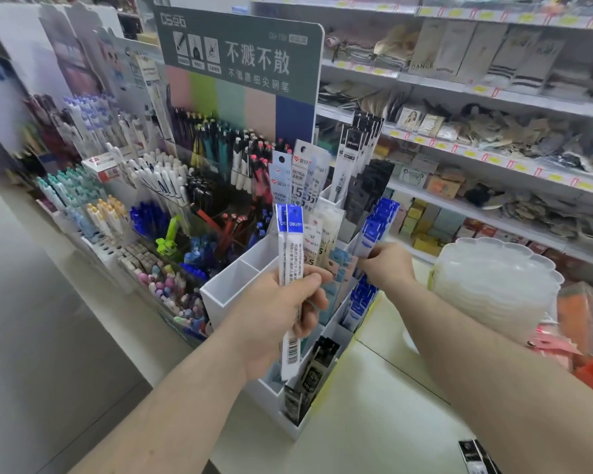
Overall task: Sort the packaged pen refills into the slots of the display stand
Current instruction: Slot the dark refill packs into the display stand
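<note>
Green header sign [240, 59] stands above racks of upright pens [172, 186]. Wall shelves [493, 97] at right carry hair accessories and small boxes. A stack of translucent scalloped trays [493, 282] rests on the pale desk [374, 405].

We stand in a stationery shop. White wall shelves [493, 97] with yellow price tags [486, 160] fill the right side. A grey-green sign board [240, 53] rises behind the pale surface [374, 405]. Grey floor [31, 319] lies left.
</note>
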The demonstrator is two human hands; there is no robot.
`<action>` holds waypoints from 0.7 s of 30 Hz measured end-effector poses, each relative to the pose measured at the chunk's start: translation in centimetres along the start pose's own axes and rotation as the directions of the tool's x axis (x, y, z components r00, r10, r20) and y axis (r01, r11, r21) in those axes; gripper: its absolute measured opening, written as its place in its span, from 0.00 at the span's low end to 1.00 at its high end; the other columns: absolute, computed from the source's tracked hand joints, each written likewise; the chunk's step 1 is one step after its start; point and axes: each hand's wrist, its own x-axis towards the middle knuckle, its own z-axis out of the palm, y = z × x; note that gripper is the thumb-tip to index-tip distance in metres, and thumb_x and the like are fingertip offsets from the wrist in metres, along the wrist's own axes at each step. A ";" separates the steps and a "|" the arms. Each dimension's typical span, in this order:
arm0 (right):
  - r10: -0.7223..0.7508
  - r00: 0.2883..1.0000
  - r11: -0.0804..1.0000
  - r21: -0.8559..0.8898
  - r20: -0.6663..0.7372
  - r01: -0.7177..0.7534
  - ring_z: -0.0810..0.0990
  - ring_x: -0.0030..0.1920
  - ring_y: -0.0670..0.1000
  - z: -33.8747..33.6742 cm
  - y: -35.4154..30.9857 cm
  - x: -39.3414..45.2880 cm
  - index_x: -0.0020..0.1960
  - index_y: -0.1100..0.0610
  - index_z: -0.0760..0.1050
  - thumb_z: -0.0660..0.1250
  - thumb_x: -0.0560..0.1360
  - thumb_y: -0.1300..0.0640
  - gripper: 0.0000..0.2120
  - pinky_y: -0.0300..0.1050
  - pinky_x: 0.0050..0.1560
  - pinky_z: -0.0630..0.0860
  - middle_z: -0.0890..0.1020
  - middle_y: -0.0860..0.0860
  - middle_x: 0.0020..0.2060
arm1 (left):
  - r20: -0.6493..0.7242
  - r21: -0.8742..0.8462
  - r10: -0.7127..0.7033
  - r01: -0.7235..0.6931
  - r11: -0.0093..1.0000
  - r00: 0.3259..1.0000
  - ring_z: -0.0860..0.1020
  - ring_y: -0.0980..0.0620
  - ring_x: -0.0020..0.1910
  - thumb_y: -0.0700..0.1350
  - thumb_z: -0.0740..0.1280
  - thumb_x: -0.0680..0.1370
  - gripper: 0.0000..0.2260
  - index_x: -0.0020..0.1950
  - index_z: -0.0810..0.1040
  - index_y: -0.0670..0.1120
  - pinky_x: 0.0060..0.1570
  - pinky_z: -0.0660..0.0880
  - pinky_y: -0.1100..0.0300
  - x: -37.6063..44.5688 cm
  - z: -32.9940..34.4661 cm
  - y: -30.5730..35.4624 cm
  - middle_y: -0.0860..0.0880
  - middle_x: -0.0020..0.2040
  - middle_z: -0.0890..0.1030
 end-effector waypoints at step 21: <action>-0.071 0.991 0.668 0.743 0.111 -0.036 0.68 0.25 0.46 -6.9 -2.0 -17.2 0.44 0.57 0.82 0.64 0.59 0.65 0.16 0.37 0.24 0.64 0.80 0.51 0.31 | 0.178 0.360 -0.021 -0.045 0.932 0.984 0.84 0.51 0.51 0.42 0.74 0.70 0.17 0.57 0.80 0.53 0.57 0.79 0.48 0.4 1.9 -4.2 0.52 0.48 0.86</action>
